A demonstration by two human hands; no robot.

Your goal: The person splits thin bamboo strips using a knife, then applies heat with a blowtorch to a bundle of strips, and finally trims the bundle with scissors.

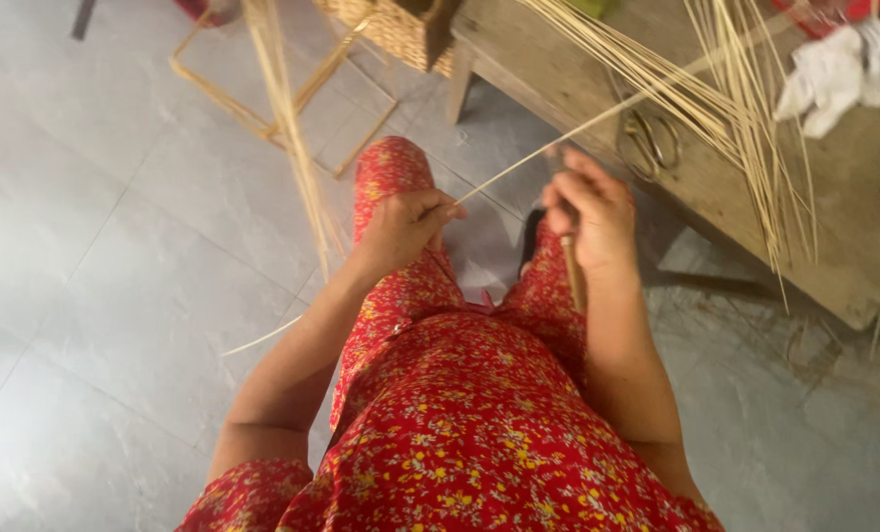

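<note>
I'm looking down on a grey tiled floor (115,276), pale grout lines crossing it, soft even light. Upper right, a worn wooden surface (853,217) with a leg (459,84) showing at its left end. A white cloth (834,74) lies on it. A woven basket (391,30) sits beside that leg, a thin wooden frame (253,118) flat on the floor nearby.

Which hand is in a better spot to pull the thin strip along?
Probably the left hand: its fingers already pinch the thin pale bamboo strip near its end. The right hand is busy gripping a wooden-handled tool.
</note>
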